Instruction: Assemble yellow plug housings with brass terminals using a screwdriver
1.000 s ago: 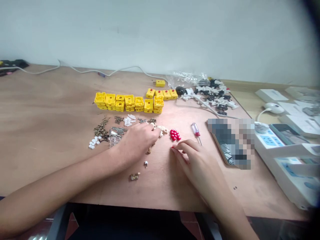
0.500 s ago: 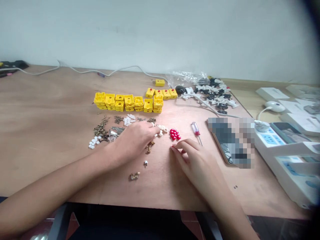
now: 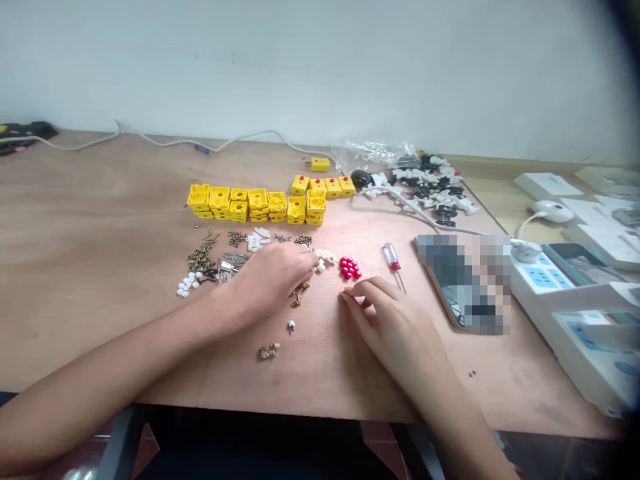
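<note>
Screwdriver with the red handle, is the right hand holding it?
No, the screwdriver lies flat on the table beside the right hand, not gripped by it.

The left hand lies palm down on the table, its fingers reaching the small cream parts; whether they pinch one cannot be told. Brass bits lie just beside its palm. The right hand rests with curled fingers just below the cluster of red caps, near the red-handled screwdriver. Rows of yellow housings stand farther back, with loose screws to their left
</note>
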`<state>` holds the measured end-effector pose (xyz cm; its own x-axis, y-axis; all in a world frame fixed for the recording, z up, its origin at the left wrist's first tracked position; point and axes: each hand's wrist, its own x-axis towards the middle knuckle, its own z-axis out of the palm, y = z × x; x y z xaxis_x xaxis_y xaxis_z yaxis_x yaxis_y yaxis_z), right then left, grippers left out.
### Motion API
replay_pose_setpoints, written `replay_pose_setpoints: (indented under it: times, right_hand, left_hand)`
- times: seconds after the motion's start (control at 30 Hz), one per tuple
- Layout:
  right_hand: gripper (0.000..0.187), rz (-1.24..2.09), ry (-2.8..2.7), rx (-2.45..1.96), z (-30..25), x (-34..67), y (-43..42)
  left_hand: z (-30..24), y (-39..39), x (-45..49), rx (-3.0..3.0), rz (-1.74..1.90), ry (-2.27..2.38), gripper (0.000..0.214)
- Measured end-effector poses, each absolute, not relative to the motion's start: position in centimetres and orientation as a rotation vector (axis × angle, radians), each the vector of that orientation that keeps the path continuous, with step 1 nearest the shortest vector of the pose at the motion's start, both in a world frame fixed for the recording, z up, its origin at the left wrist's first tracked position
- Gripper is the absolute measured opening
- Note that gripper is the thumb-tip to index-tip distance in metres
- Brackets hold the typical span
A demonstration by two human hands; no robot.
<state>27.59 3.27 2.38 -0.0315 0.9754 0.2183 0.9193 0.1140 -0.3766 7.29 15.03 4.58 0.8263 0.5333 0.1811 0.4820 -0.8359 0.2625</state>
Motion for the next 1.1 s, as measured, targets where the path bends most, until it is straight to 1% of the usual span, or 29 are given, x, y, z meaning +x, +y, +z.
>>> replay_pose_setpoints:
  times: [0.13, 0.27, 0.4, 0.53, 0.63, 0.7, 0.77, 0.83, 1.0, 1.1]
  right_hand:
    - [0.017, 0.207, -1.985, -1.836, 2.4, 27.5, 3.3]
    - [0.018, 0.226, -2.019, -1.825, 2.8, 27.3, 3.4]
    - [0.015, 0.283, -2.009, -1.815, 3.3, 27.4, 3.3]
    - [0.012, 0.482, -1.883, -1.776, 3.9, 27.3, 2.8]
    - [0.008, 0.597, -1.820, -1.582, 4.9, 25.9, 2.3]
    - [0.010, 0.640, -1.874, -1.352, 5.6, 24.4, 2.0]
    - [0.019, 0.718, -1.944, -1.149, 6.1, 22.7, 1.8]
    - [0.026, 0.771, -1.988, -1.041, 6.0, 21.3, 1.7]
    - [0.019, 0.788, -1.957, -0.998, 4.7, 19.6, 2.2]
    - [0.024, 0.776, -1.938, -0.981, 4.3, 19.5, 2.4]
  left_hand:
    - [6.5, 14.0, 5.8, 2.748, 0.474, 0.787, 0.015]
    - [7.6, 10.7, 2.3, 2.468, 0.701, 0.842, 0.009]
    - [5.8, 6.1, -1.0, 2.103, 0.890, 0.994, 0.013]
    - [3.6, 2.8, -1.9, 1.676, 1.042, 1.109, 0.015]
    - [2.9, 1.8, -1.3, 1.382, 1.086, 1.051, 0.012]
    - [2.8, 1.8, -0.8, 1.267, 1.079, 0.996, 0.012]
    - [2.9, 2.0, -0.6, 1.218, 1.060, 0.949, 0.012]
    - [3.0, 2.3, -0.6, 1.204, 1.050, 0.922, 0.013]
    - [2.8, 2.3, -1.0, 1.301, 1.107, 0.921, 0.017]
    - [2.6, 2.3, -1.0, 1.309, 1.119, 0.914, 0.019]
